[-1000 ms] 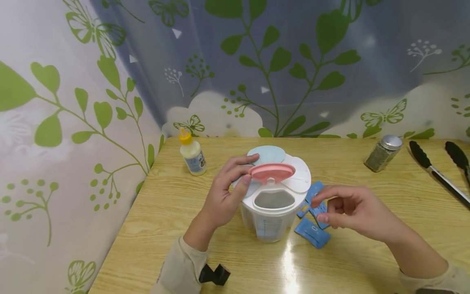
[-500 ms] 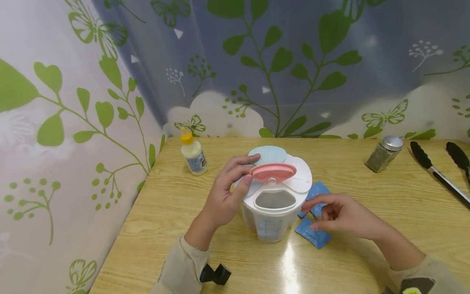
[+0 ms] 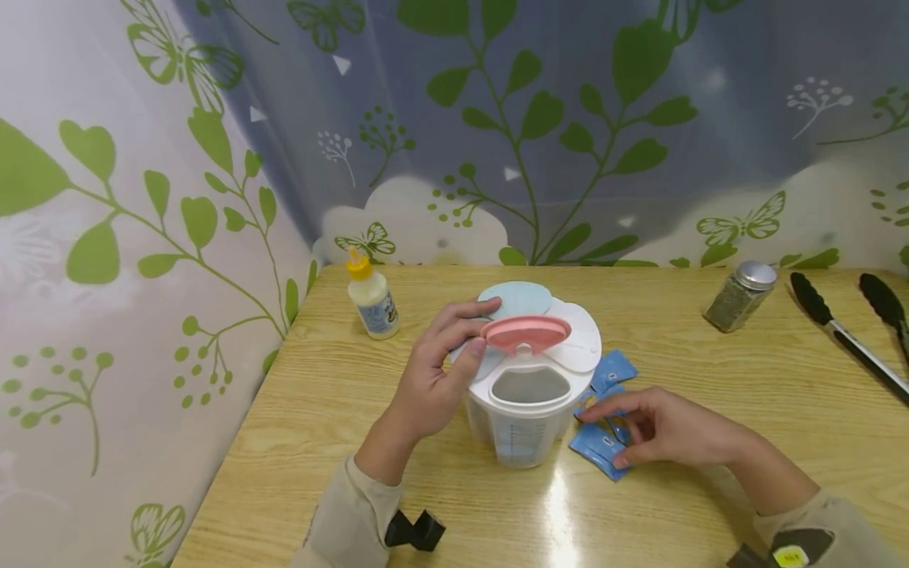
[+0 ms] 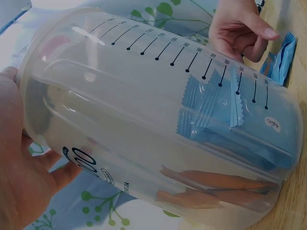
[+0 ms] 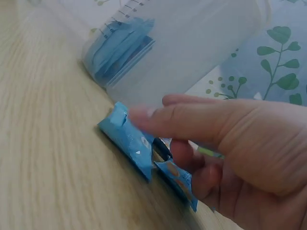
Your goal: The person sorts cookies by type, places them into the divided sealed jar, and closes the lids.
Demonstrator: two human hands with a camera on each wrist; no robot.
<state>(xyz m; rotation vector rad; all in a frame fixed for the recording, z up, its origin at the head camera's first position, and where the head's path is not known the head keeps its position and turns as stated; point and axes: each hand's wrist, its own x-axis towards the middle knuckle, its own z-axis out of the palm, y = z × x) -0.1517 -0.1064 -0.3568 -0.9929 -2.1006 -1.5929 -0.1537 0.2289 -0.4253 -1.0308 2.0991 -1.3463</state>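
Note:
A clear, ribbed storage container [image 3: 521,442] with a white petal-shaped lid stands upright on the table. Its pink flap [image 3: 525,333] is raised, baring one opening at the front. My left hand [image 3: 429,386] grips the lid at its left side, thumb and fingers at the flap's edge. Through the wall show blue packets [image 4: 206,108] and orange-brown packets [image 4: 216,191]. Right of the container lie several blue packets [image 3: 615,368]. My right hand [image 3: 675,430] hovers low over the front packet [image 5: 127,139], thumb and forefinger apart on either side of it, holding nothing.
A squeeze bottle [image 3: 374,306] with a yellow nozzle cap stands at the back left. Toward the back right are a glass jar [image 3: 741,297] of dried herbs with a metal lid and black-tipped tongs [image 3: 855,343]. Patterned curtains border the table's back and left.
My right hand has moved left and down, closer to the front blue packet. The left hand and the container have stayed in place.

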